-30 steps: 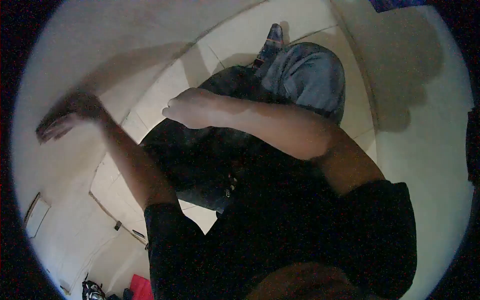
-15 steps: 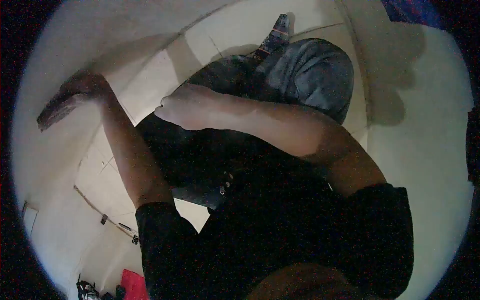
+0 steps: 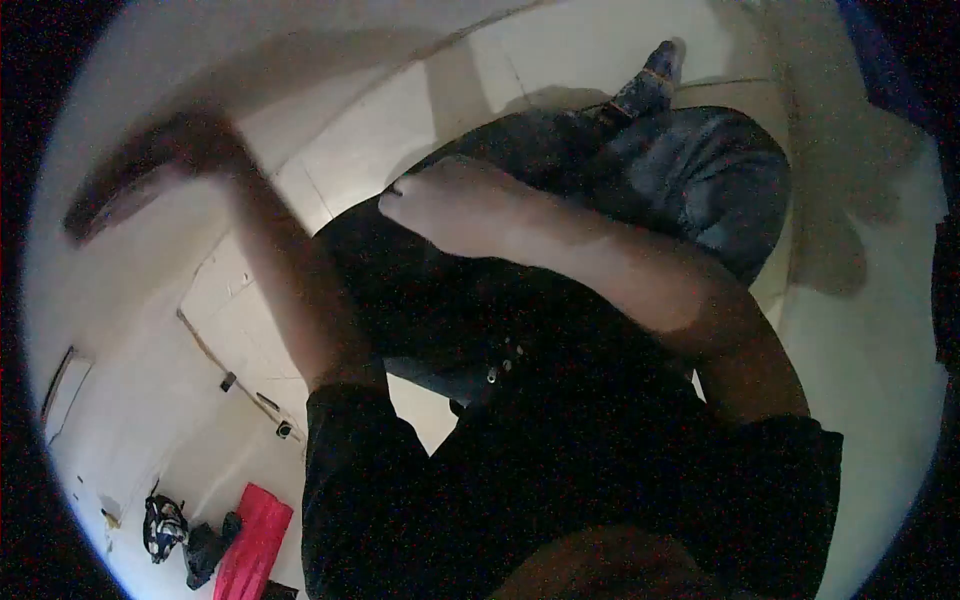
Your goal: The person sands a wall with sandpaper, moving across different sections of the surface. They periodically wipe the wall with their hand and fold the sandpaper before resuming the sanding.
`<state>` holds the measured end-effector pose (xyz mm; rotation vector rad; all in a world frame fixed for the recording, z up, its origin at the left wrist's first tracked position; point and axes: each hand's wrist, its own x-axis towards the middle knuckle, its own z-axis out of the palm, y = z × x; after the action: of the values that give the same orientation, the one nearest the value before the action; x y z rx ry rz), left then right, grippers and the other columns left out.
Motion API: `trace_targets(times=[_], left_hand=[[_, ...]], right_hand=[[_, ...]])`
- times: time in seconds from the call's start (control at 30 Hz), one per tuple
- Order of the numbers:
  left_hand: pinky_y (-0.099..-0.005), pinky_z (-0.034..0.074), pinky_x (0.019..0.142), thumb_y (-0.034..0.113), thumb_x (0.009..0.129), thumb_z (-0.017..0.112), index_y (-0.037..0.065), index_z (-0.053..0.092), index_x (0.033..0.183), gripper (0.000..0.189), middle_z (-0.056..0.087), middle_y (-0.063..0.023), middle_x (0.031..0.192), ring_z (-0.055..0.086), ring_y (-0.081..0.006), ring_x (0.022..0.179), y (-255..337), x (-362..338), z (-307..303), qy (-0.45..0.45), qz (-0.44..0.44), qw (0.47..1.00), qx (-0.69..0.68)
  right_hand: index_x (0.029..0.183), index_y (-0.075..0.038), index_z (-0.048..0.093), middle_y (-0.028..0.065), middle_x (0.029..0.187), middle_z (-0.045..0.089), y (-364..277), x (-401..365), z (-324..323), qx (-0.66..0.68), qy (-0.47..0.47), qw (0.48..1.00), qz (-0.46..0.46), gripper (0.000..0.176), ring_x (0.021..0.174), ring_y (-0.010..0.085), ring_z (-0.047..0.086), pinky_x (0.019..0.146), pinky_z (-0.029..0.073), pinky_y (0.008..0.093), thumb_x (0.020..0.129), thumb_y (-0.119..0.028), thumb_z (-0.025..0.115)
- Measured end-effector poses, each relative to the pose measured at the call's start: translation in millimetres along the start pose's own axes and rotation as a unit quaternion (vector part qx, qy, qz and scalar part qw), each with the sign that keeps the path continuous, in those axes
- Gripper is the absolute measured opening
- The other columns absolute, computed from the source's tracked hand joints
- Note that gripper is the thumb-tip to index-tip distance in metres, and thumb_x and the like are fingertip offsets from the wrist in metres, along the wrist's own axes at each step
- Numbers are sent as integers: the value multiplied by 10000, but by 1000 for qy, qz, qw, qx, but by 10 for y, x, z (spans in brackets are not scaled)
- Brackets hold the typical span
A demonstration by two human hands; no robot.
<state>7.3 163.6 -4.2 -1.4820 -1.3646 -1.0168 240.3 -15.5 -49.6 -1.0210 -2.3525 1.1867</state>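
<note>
My left hand (image 3: 165, 165) reaches out at the upper left against the pale wall (image 3: 120, 330). It is dark and smeared by motion, its fingers stretched out towards the lower left; whether something thin lies under them is hidden. My right hand (image 3: 435, 205) is closed in a fist and rests on my dark trouser leg (image 3: 390, 270). Nothing sticks out of that fist. My other leg in grey-black trousers (image 3: 720, 165) is bent, with a dark patterned sock (image 3: 648, 85) showing beyond it.
Light floor tiles (image 3: 330, 140) meet the wall along a dark joint line. At the lower left are a pinkish-red cloth (image 3: 255, 535), a black bundle (image 3: 208, 552) and a black-and-white item (image 3: 163, 527). Small dark fittings (image 3: 228, 381) sit by the floor edge. Something dark blue (image 3: 885, 65) is at upper right.
The view has shifted, so my body, right fist and foot appear further right and slightly lower. My left hand stays by the wall but is more blurred. More of the pinkish-red cloth shows.
</note>
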Motion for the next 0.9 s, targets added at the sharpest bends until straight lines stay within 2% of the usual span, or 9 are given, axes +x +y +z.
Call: trace_targets(times=[0.1, 0.2, 0.23, 0.4, 0.5, 0.7, 0.77, 0.9], left_hand=[[-561, 105, 1160, 421, 1014, 282, -136, 78, 1470, 748, 44, -324, 1553, 50, -474, 1447, 220, -423, 63, -8, -8, 999, -34], [-558, 98, 1161, 422, 1016, 283, -128, 76, 1474, 745, 44, -316, 1556, 48, -467, 1450, 248, -488, 92, -9, -16, 999, -47], [-557, 95, 1162, 422, 1016, 284, -125, 75, 1475, 744, 43, -314, 1557, 48, -465, 1451, 207, -417, 107, -5, -18, 999, -49], [-553, 83, 1165, 424, 1019, 286, -113, 72, 1482, 740, 42, -301, 1564, 45, -455, 1455, -106, 441, 190, 13, -27, 997, -70], [-550, 75, 1167, 425, 1021, 287, -105, 69, 1486, 738, 41, -293, 1567, 43, -449, 1457, -169, 683, 216, 22, -34, 995, -90], [-544, 60, 1170, 426, 1024, 289, -90, 65, 1494, 734, 39, -278, 1575, 39, -437, 1462, 299, -217, 183, 22, -12, 994, -107], [-542, 55, 1171, 427, 1025, 290, -85, 63, 1497, 732, 39, -273, 1577, 38, -433, 1464, 390, -441, 198, 13, -24, 993, -111], [-538, 45, 1173, 428, 1027, 292, -75, 60, 1502, 729, 38, -263, 1582, 35, -424, 1467, 202, -377, 152, 14, -46, 993, -107]], right_hand=[[1030, -13, 597, 205, 977, 640, 63, 24, -86, 17, 32, 999, 22, 200, 964, 390, 639, 830, 516, 492, 903, -86, 461], [1035, -29, 599, 201, 969, 639, 117, 52, -156, 4, 61, 997, 45, 208, 948, 394, 636, 834, 512, 491, 887, -84, 464], [1041, -40, 598, 200, 973, 638, 130, 37, -145, 31, 75, 993, 81, 222, 941, 410, 627, 845, 504, 493, 873, -78, 457], [1065, -33, 587, 213, 1043, 636, 188, -1, -208, -8, 94, 993, 66, 263, 980, 421, 613, 861, 495, 495, 845, -39, 443], [1102, -29, 575, 211, 1073, 634, 207, 18, -146, -19, 93, 993, 70, 288, 985, 425, 610, 875, 492, 497, 847, -37, 442], [1120, -29, 582, 218, 1069, 638, 222, 111, -97, -5, 42, 997, 64, 311, 995, 424, 613, 878, 491, 507, 840, -29, 447], [1101, -26, 589, 221, 1065, 643, 252, 130, -71, -16, 61, 995, 71, 300, 991, 420, 617, 871, 494, 509, 834, -25, 452], [1073, -28, 598, 225, 1057, 649, 318, 133, -54, -36, 46, 996, 72, 278, 982, 420, 621, 859, 496, 513, 831, -25, 459]])
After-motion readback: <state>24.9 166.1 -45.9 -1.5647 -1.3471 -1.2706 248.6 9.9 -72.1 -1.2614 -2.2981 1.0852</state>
